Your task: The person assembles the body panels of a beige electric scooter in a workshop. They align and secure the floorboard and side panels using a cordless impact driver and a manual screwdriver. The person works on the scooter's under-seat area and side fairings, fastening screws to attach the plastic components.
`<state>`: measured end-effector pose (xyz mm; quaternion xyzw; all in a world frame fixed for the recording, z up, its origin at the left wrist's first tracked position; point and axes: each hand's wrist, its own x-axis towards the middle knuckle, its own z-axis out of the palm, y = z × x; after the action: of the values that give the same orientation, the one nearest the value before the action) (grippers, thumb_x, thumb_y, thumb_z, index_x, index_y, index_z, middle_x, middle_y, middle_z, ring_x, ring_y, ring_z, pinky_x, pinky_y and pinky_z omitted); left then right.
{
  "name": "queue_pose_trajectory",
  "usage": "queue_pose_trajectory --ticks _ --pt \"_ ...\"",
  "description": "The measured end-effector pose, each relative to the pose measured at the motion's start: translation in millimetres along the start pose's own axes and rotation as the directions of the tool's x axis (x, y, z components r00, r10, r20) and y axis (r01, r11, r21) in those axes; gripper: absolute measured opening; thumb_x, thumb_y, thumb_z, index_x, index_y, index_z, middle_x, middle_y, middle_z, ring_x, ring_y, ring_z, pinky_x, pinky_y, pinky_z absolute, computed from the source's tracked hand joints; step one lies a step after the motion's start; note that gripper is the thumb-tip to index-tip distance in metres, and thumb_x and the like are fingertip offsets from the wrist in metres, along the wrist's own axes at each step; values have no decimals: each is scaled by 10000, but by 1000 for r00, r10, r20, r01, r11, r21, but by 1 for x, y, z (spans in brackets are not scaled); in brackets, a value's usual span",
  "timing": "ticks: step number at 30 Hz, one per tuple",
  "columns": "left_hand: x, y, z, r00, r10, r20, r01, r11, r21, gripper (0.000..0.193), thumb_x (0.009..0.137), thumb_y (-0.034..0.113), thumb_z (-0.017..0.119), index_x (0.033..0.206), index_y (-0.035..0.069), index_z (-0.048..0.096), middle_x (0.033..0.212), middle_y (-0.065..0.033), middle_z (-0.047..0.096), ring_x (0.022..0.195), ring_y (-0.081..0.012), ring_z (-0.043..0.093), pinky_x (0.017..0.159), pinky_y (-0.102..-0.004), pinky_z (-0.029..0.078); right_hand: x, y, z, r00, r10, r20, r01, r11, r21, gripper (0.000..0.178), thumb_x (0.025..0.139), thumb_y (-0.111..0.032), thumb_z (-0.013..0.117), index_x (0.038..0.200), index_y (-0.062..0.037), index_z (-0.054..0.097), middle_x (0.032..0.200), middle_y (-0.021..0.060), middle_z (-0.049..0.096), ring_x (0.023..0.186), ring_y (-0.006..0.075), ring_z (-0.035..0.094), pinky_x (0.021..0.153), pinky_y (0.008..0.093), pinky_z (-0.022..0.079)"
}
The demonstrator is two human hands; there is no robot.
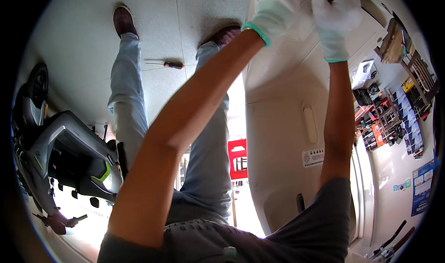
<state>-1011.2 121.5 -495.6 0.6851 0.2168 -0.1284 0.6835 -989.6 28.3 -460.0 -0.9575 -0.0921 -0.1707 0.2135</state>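
Both my hands wear white knitted gloves with green-edged cuffs, and both reach to the top edge of the view. My left hand (pixel 276 4) lies over the far end of a large beige moulded panel (pixel 278 138), its fingers cut off by the picture's edge. Just to its right, my right hand (pixel 336 6) is over the same panel, with a dark spot on the back of the glove. Its fingers are hidden, so I cannot tell whether either hand grips anything. The panel has a long oval recess and a white printed label (pixel 313 158).
A screwdriver (pixel 172 65) lies on the grey floor near my feet. A grey-black scooter (pixel 69 147) stands at the left. Shelves with tools and boxes (pixel 382 117) and a wooden stool (pixel 396 43) are at the right. A red object (pixel 238 158) shows beyond my leg.
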Motion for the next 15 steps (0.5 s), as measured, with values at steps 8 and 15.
queue_pose_trajectory --ticks 8,15 --pt "-122 -113 -107 785 -265 560 141 957 254 253 805 208 665 973 28 605 868 -76 627 810 -159 596 739 -293 466 0 -16 -9 981 149 124 -166 976 143 408 902 -231 583 596 -4 437 536 110 414 488 221 402 500 360 328" --pt "-147 -119 -90 883 -258 393 112 927 357 295 724 204 715 924 63 550 853 -96 579 790 -257 595 705 -354 471 -9 -35 -10 919 360 162 -387 904 182 382 914 -341 572 754 3 613 597 22 506 578 106 459 564 283 390"
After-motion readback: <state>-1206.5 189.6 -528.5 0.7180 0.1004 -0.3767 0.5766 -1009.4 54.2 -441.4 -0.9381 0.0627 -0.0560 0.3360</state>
